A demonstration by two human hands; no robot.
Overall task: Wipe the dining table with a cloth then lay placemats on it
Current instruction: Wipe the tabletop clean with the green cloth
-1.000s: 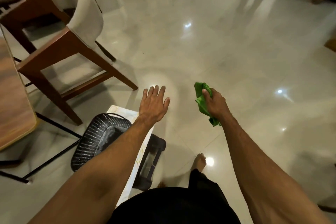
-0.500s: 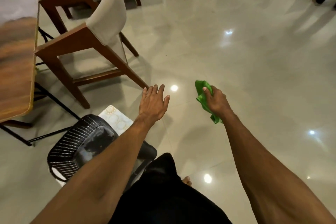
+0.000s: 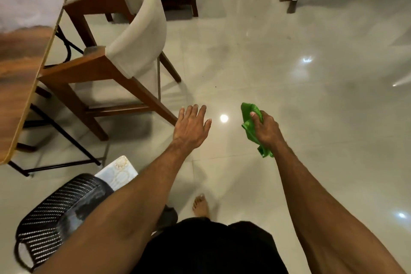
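A glossy pale floor (image 3: 300, 100) spreads under both our hands and far beyond them. Well off to the left of our left hand (image 3: 191, 127) runs the wooden table (image 3: 21, 78), its near corner rounded and its far part covered in a pale glare. Between that table and our left hand, and a little beyond it, stands a wooden chair (image 3: 140, 29) with a cream padded back, turned away from the table edge. Nearer to us than the left hand, under our left forearm, a black woven basket (image 3: 55, 207) lies on the floor, and a pale patterned sheet (image 3: 120, 173) pokes out just beside it. Our left hand hangs over the floor with fingers straight and slightly spread, touching nothing. Our right hand (image 3: 266, 131), just beside it on the right, has thumb and fingers curled tight round the green cloth (image 3: 248, 108), which bunches out above and below the fist, well apart from the table
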